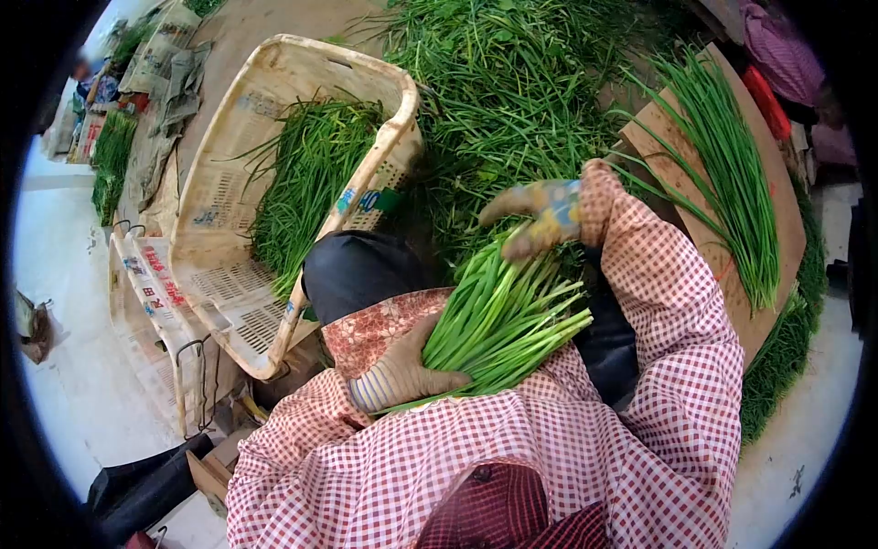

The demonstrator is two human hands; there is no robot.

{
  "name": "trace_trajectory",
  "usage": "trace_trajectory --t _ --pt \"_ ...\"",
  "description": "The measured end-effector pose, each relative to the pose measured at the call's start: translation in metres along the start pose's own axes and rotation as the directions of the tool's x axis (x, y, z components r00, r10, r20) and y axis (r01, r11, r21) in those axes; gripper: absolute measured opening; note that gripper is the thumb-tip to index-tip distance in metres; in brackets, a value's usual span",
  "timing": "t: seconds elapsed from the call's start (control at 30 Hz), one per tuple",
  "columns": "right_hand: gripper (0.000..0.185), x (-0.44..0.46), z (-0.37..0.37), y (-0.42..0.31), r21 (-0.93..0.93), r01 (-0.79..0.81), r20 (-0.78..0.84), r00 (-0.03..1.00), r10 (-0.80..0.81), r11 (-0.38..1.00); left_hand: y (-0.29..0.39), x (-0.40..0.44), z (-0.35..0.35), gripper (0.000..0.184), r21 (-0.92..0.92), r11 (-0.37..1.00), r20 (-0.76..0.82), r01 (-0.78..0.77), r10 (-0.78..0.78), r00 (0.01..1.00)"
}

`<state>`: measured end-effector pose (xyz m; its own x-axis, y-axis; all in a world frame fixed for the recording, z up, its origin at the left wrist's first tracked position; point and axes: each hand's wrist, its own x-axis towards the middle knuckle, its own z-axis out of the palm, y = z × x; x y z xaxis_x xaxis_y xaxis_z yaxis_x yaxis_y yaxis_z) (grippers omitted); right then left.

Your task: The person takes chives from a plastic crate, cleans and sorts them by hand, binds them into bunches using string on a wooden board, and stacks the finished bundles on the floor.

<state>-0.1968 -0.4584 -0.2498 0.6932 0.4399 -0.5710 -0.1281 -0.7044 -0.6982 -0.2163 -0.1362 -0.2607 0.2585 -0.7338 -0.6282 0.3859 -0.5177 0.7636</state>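
Note:
A thick bunch of green chives [498,325] lies across my lap, its pale stem ends pointing right. My left hand [402,366], in a dirty work glove with a striped cuff, is wrapped round the bunch from the left, the thumb across the stems. Over the leafy end is my right hand [535,218], in a stained glove with a blue and yellow back. Its fingers and thumb are apart and point left; the lower digit is close to the leaves, and I cannot tell whether it touches them.
At my left a dirty white plastic crate [229,119] leans tilted, with loose greens [315,174] inside. A heap of loose greens [512,82] covers the floor ahead. On the right, a long chive bunch [732,174] lies on a brown board [786,238]. Another person's checked sleeve [782,55] shows top right.

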Motion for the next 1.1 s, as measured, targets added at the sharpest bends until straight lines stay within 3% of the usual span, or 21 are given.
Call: trace_trajectory --t 0.03,0.1,0.17,0.2,0.3,0.33,0.47,0.5,0.57,0.6,0.63,0.67,0.73,0.77,0.8,0.83,0.87,0.93,1.0,1.03,1.1 --pt "0.074 0.001 0.000 -0.008 -0.043 0.034 0.087 0.996 -0.030 0.999 -0.002 0.000 -0.001 0.097 0.003 1.000 0.010 0.002 -0.002 1.000" --pt "0.060 0.015 0.011 0.003 0.091 0.027 0.155 0.987 -0.041 0.996 0.000 -0.001 -0.001 0.097 -0.002 1.000 0.018 0.022 -0.022 1.000" --pt "0.046 0.008 0.017 -0.003 0.311 0.050 0.016 0.998 -0.058 0.949 0.007 0.000 -0.002 0.097 -0.008 0.999 0.027 0.039 -0.039 0.999" --pt "0.035 0.007 0.028 0.000 0.334 0.190 -0.151 0.978 -0.147 0.923 0.011 0.001 -0.003 0.097 -0.082 0.995 0.048 0.063 -0.059 0.997" --pt "0.029 0.014 0.045 0.012 0.292 0.311 -0.257 0.936 -0.239 0.904 0.007 0.004 -0.002 0.097 -0.150 0.986 0.072 0.066 -0.056 0.996" --pt "0.025 0.016 0.049 0.011 0.162 0.323 -0.328 0.909 -0.258 0.932 0.004 0.004 -0.002 0.097 -0.142 0.989 0.069 0.044 -0.034 0.997" --pt "0.024 0.015 0.061 0.010 0.338 0.311 -0.488 0.865 -0.117 0.888 0.008 0.003 0.003 0.099 -0.259 0.966 0.047 0.003 0.009 0.999" --pt "0.027 0.020 0.069 0.014 0.631 0.395 -0.511 0.859 -0.027 0.668 0.012 0.002 0.003 0.099 -0.257 0.966 0.048 0.006 0.006 0.999" --pt "0.026 0.021 0.060 0.012 0.740 0.439 -0.586 0.793 0.168 0.510 0.020 -0.001 0.003 0.100 -0.244 0.970 0.016 0.012 -0.009 1.000" --pt "0.026 0.031 0.057 0.035 0.739 0.442 -0.587 0.793 0.164 0.508 0.022 -0.003 0.004 0.100 -0.242 0.970 0.013 0.012 -0.010 1.000" --pt "0.024 0.049 0.056 0.081 0.770 0.605 -0.602 0.794 -0.081 0.205 0.023 -0.004 0.005 0.100 -0.247 0.969 -0.004 0.006 -0.007 1.000" --pt "0.026 0.051 0.050 0.100 0.760 0.628 -0.626 0.777 -0.071 0.170 0.024 -0.005 0.005 0.099 -0.253 0.968 -0.020 -0.001 -0.005 1.000" --pt "0.035 0.040 0.044 0.121 0.714 0.634 -0.670 0.742 0.028 0.299 0.015 -0.010 0.002 0.098 -0.233 0.971 -0.040 0.044 -0.055 0.998" --pt "0.042 0.036 0.042 0.128 0.691 0.536 -0.665 0.735 0.134 0.485 0.011 -0.014 0.001 0.098 -0.218 0.972 -0.058 0.092 -0.107 0.993" --pt "0.046 0.039 0.043 0.132 0.679 0.136 -0.599 0.670 0.438 0.721 0.009 -0.018 0.002 0.098 -0.214 0.973 -0.062 0.090 -0.105 0.993" --pt "0.051 0.039 0.041 0.128 0.600 -0.321 -0.580 0.456 0.675 0.732 0.008 -0.022 0.003 0.093 -0.297 0.952 -0.114 0.079 -0.118 0.987" --pt "0.051 0.033 0.043 0.123 0.598 -0.316 -0.585 0.456 0.671 0.737 0.007 -0.024 0.004 0.089 -0.379 0.923 -0.165 0.063 -0.134 0.977" --pt "0.044 0.011 0.055 0.107 0.222 -0.198 -0.718 0.630 0.298 0.955 -0.002 -0.027 0.004 0.088 -0.384 0.923 -0.207 0.013 -0.100 0.973" --pt "0.036 -0.002 0.038 0.064 0.497 0.052 -0.567 0.775 0.279 0.866 -0.004 -0.027 0.007 0.085 -0.437 0.898 -0.225 -0.043 -0.064 0.972" --pt "0.034 -0.013 0.032 0.044 0.414 0.248 -0.591 0.805 0.052 0.876 -0.004 -0.026 0.008 0.085 -0.436 0.899 -0.229 -0.046 -0.061 0.971" --pt "0.034 -0.038 0.031 -0.009 0.120 0.310 -0.584 0.790 -0.186 0.943 -0.006 -0.025 0.010 0.080 -0.540 0.837 -0.241 -0.082 -0.061 0.969"
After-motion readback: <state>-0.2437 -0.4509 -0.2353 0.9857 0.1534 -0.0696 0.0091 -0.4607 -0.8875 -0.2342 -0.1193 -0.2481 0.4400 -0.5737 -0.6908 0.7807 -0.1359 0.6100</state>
